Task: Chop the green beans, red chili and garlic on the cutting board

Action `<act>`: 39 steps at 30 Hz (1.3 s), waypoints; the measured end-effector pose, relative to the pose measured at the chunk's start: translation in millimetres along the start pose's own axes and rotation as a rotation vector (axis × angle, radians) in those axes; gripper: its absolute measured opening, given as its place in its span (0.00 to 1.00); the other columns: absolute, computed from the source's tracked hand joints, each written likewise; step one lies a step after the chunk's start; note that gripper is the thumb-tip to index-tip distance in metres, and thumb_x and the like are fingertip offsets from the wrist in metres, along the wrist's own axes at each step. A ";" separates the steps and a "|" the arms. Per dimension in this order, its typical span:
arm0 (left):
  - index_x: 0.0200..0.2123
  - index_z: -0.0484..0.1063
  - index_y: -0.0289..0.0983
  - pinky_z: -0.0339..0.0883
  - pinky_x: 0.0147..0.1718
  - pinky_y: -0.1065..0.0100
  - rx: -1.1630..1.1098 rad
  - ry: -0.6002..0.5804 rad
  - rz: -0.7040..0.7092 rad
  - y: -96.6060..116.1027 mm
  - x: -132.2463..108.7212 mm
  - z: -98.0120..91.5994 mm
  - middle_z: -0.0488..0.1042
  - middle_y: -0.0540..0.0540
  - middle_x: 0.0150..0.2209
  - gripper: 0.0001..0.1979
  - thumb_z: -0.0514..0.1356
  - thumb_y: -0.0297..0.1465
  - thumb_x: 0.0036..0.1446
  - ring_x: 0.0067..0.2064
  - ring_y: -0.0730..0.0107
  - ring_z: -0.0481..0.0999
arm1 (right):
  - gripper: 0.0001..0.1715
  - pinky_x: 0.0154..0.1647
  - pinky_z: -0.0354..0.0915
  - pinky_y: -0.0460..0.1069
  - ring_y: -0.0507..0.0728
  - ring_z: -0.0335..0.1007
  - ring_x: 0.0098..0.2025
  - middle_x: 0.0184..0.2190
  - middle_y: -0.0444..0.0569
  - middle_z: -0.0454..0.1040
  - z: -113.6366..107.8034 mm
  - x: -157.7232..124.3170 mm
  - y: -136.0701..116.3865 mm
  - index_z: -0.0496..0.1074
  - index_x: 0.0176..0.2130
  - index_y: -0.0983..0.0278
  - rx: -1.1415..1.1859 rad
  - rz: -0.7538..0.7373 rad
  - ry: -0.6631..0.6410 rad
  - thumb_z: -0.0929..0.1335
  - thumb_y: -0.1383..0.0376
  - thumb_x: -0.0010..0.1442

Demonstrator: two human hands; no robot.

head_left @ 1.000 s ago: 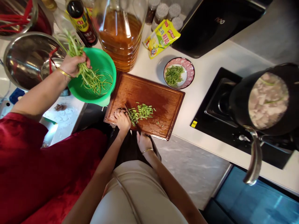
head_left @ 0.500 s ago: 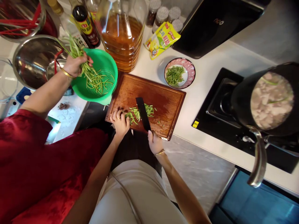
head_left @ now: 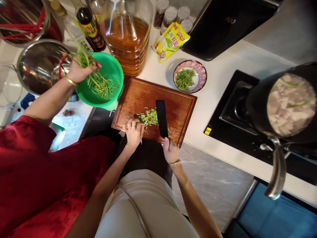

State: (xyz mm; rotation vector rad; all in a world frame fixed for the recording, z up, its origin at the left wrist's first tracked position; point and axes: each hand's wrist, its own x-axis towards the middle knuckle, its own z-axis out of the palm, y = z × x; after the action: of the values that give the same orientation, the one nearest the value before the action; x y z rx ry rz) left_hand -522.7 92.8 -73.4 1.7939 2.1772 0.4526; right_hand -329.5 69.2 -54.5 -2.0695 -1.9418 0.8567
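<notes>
My right hand (head_left: 170, 151) is closed round the handle of a dark-bladed kitchen knife (head_left: 161, 116). The blade rests over the right edge of a heap of chopped green stems (head_left: 150, 117) on the wooden cutting board (head_left: 138, 90). On the left side of the heap, my left hand (head_left: 134, 133) lies on the board near its front edge, fingers bent and slightly apart, fingertips beside the cut pieces. I see nothing gripped in it, though its underside is hidden. Past the board's back right corner stands a patterned bowl (head_left: 202, 76) with more chopped greens inside.
At left, a co-worker's hand (head_left: 80, 69) holds long green stems over a green colander (head_left: 118, 71). A steel bowl (head_left: 32, 67) stands beside it. Behind the board are a large oil jug (head_left: 128, 39) and a yellow packet (head_left: 170, 41). A filled pot (head_left: 259, 105) sits on the stove at right.
My right hand has moved the knife rightward, from the middle of the greens to their right edge. My left hand has shifted slightly right, and the chopped pieces are gathered into a tighter heap.
</notes>
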 end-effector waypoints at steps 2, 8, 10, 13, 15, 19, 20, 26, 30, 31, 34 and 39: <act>0.37 0.75 0.42 0.47 0.56 0.45 0.001 0.020 -0.054 -15.3 1.6 -8.9 0.71 0.40 0.48 0.10 0.54 0.36 0.59 0.57 0.51 0.61 | 0.28 0.25 0.57 0.47 0.56 0.69 0.23 0.21 0.51 0.71 4.2 -2.1 -3.9 0.69 0.33 0.65 -0.016 -0.028 -0.032 0.50 0.54 0.66; 0.40 0.72 0.38 0.55 0.53 0.47 -0.053 0.056 -0.150 -39.7 3.6 -17.4 0.70 0.39 0.48 0.11 0.56 0.37 0.58 0.53 0.54 0.65 | 0.23 0.23 0.55 0.47 0.56 0.71 0.23 0.23 0.53 0.74 19.6 -15.6 -28.1 0.69 0.39 0.68 -0.189 -0.065 -0.231 0.53 0.58 0.67; 0.45 0.70 0.35 0.61 0.51 0.50 -0.056 0.069 -0.166 -37.9 -2.7 -17.5 0.69 0.39 0.49 0.14 0.56 0.37 0.59 0.51 0.56 0.68 | 0.21 0.23 0.54 0.46 0.55 0.71 0.24 0.24 0.52 0.75 21.3 -19.4 -37.3 0.69 0.40 0.68 -0.223 -0.068 -0.300 0.54 0.59 0.67; 0.50 0.66 0.34 0.67 0.46 0.54 -0.059 0.067 -0.176 -33.2 -3.3 -23.6 0.68 0.41 0.50 0.18 0.56 0.37 0.60 0.48 0.62 0.70 | 0.20 0.23 0.53 0.46 0.55 0.72 0.25 0.25 0.52 0.76 22.0 -21.2 -49.9 0.68 0.39 0.68 -0.266 -0.060 -0.360 0.54 0.59 0.67; 0.48 0.67 0.34 0.65 0.48 0.51 -0.061 0.070 -0.180 -32.8 20.1 -38.7 0.69 0.39 0.50 0.17 0.55 0.38 0.60 0.51 0.58 0.69 | 0.20 0.23 0.53 0.46 0.56 0.73 0.26 0.26 0.52 0.76 23.2 -19.9 -56.7 0.68 0.39 0.68 -0.297 -0.038 -0.389 0.54 0.59 0.67; 0.43 0.69 0.35 0.61 0.49 0.49 -0.114 -0.058 -0.044 -37.5 137.2 -100.7 0.72 0.42 0.48 0.18 0.48 0.42 0.62 0.54 0.57 0.68 | 0.19 0.24 0.55 0.46 0.57 0.74 0.27 0.27 0.53 0.77 27.2 -15.2 -66.0 0.67 0.40 0.68 -0.320 0.007 -0.441 0.54 0.59 0.67; 0.42 0.69 0.36 0.63 0.47 0.51 -0.154 -0.194 0.063 -36.9 169.9 -117.5 0.73 0.44 0.45 0.19 0.50 0.44 0.61 0.52 0.59 0.71 | 0.20 0.24 0.56 0.46 0.57 0.74 0.28 0.28 0.54 0.77 27.9 -14.3 -67.9 0.67 0.41 0.68 -0.322 0.016 -0.454 0.54 0.59 0.67; 0.35 0.71 0.45 0.70 0.43 0.52 -0.547 -0.453 0.284 -3.3 239.0 -145.9 0.77 0.48 0.37 0.18 0.60 0.49 0.45 0.41 0.58 0.76 | 0.22 0.28 0.62 0.48 0.60 0.76 0.31 0.29 0.58 0.77 33.2 -9.6 -81.6 0.66 0.44 0.69 -0.362 0.128 -0.523 0.53 0.58 0.68; 0.28 0.70 0.50 0.70 0.46 0.51 -0.751 -0.485 0.297 15.5 226.8 -124.7 0.77 0.49 0.34 0.11 0.65 0.43 0.39 0.39 0.56 0.76 | 0.22 0.30 0.64 0.48 0.59 0.76 0.31 0.29 0.58 0.77 47.4 -1.1 -86.3 0.66 0.45 0.70 -0.345 0.155 -0.513 0.54 0.58 0.68; 0.28 0.71 0.49 0.70 0.47 0.50 -0.756 -0.492 0.280 18.2 229.6 -121.1 0.77 0.49 0.34 0.11 0.66 0.42 0.39 0.39 0.56 0.75 | 0.22 0.30 0.64 0.47 0.59 0.76 0.31 0.29 0.58 0.77 51.1 1.4 -85.7 0.66 0.44 0.70 -0.325 0.139 -0.492 0.53 0.58 0.68; 0.29 0.71 0.45 0.70 0.48 0.53 -0.696 -0.520 0.242 25.4 249.2 -112.7 0.77 0.49 0.35 0.13 0.67 0.42 0.39 0.41 0.58 0.75 | 0.22 0.32 0.63 0.47 0.58 0.75 0.33 0.32 0.57 0.77 56.3 4.6 -78.3 0.68 0.43 0.70 -0.244 0.061 -0.389 0.53 0.60 0.68; 0.34 0.72 0.40 0.68 0.44 0.50 -0.362 -0.396 0.106 31.1 209.5 -75.9 0.75 0.49 0.35 0.15 0.62 0.45 0.49 0.43 0.59 0.76 | 0.25 0.26 0.58 0.45 0.55 0.72 0.26 0.27 0.55 0.76 40.0 -9.8 -48.7 0.70 0.42 0.71 -0.123 -0.007 -0.184 0.52 0.59 0.67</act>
State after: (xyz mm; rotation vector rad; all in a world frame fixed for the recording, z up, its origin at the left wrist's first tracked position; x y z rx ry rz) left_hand -565.2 299.5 4.6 1.6374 1.6232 0.4373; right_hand -391.7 56.2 -60.1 -2.1164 -2.1449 0.9812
